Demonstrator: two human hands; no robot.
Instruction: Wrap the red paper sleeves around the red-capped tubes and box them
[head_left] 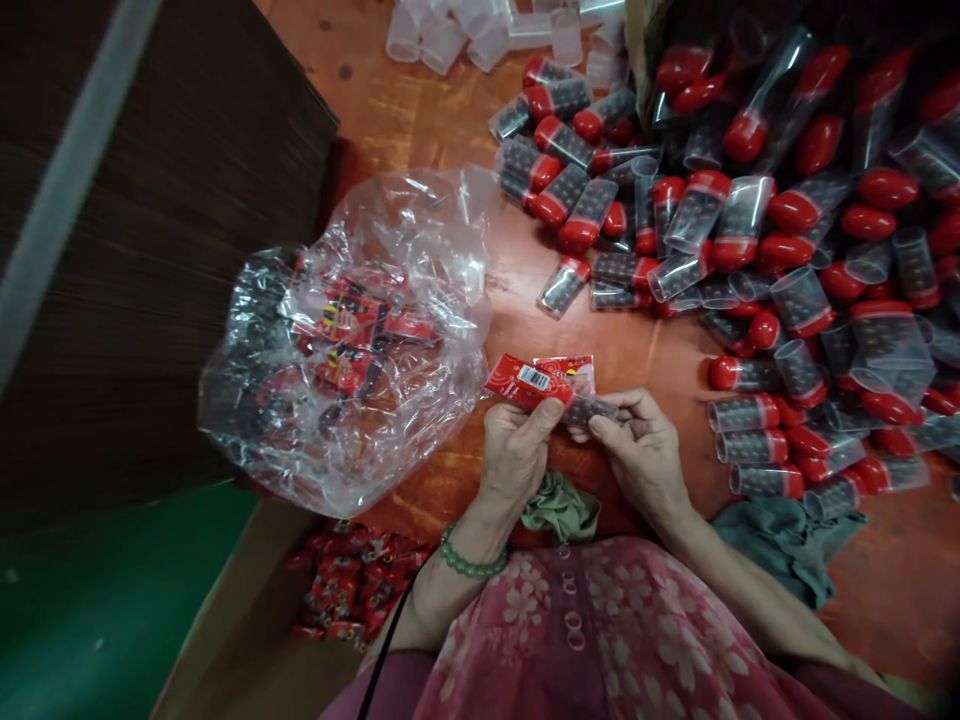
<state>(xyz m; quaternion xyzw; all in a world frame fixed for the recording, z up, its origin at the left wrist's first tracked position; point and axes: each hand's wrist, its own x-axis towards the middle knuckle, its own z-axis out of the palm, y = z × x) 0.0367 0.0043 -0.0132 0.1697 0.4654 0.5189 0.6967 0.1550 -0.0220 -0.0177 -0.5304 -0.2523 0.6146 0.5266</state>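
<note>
My left hand [516, 448] is closed on a red printed packet [511, 376] with a white barcode label. Pinched in the fingers of my right hand [643, 448] is the end of a clear dark-dotted tube [589, 409]. The tube's other end meets the packet at my left thumb; whether it sits inside the packet cannot be made out. Just behind them shows a second red printed piece [564, 361], partly hidden by the packet and fingers. Left of my hands lies a crinkled clear plastic bag [420, 230] with several red printed packets [341, 320] in it.
Many dotted tubes with red rounded ends [739, 225] are heaped on the orange table [517, 290] at the right. Frosted cups [480, 30] lie at the back. A dark box-like surface [187, 200] stands left. Below it, a carton [240, 600] holds red packets. Green cloths [795, 545] lie near me.
</note>
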